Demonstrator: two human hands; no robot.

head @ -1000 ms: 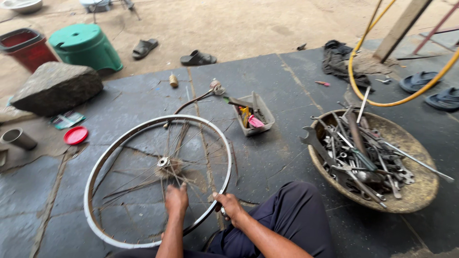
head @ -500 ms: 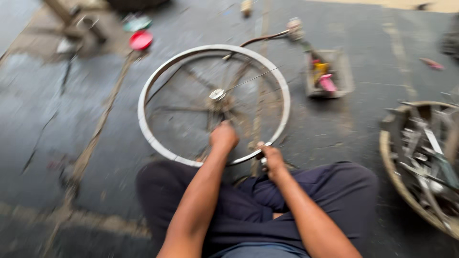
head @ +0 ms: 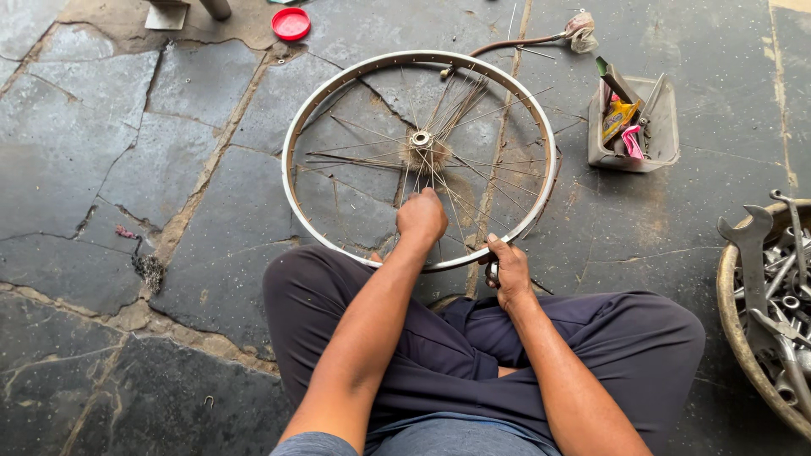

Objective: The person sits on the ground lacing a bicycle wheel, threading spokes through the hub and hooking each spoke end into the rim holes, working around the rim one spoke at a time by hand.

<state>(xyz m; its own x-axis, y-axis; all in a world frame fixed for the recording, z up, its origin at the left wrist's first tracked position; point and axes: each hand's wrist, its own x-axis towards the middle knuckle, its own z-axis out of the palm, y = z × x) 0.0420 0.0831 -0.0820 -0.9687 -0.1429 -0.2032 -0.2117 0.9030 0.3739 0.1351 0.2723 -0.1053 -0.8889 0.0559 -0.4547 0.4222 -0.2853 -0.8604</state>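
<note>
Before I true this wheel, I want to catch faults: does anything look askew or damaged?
Yes. On the bicycle wheel, several spokes are loose from the rim, bunched and fanning from the hub instead of evenly spaced.

There is one view only, from a camera on the person's head, so no second view shares any of the scene. It looks steeply down and forward over the seated person's lap onto the stone floor (head: 127, 169). The forearms enter from 6 o'clock, and the left hand (head: 421, 217) and right hand (head: 507, 270) sit just below the middle, close to the lens. The wheel (head: 541, 160) fills the centre and lies near. A red lid (head: 291, 23) is cut off close to the edge at 11 o'clock, a small tray (head: 663, 152) lies at 2 o'clock, and a tool basket (head: 733, 325) is cropped by the edge at 4 o'clock.
</note>
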